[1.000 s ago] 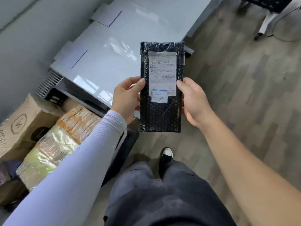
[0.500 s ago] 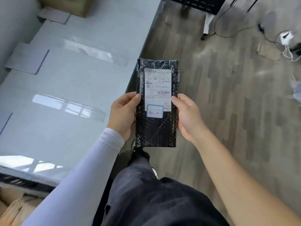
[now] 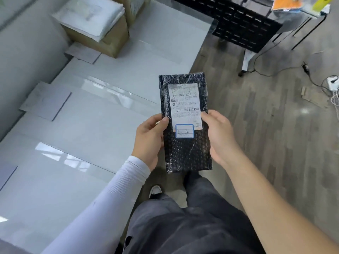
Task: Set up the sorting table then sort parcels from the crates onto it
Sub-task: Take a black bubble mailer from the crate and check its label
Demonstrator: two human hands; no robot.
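Note:
A black bubble-wrap parcel (image 3: 185, 154) with a white shipping label and a small blue-framed sticker is held upright in front of me, just past the right edge of the grey sorting table (image 3: 77, 125). My left hand (image 3: 150, 142) grips its left edge, thumb on the front. My right hand (image 3: 220, 136) grips its right edge, thumb on the label. On the table's far end stands a cardboard box (image 3: 102, 37) with a white flat parcel (image 3: 88, 17) lying on top.
Grey label cards (image 3: 45, 101) lie along the table's left side. A black perforated panel on a stand (image 3: 242, 26) is at the far right. Cables and a white plug (image 3: 332, 82) lie on the wooden floor. My legs and shoes are below.
I have walked along the table toward its far end; the crates by the near end left view and the cardboard box came into view. Both hands keep the same hold on the parcel.

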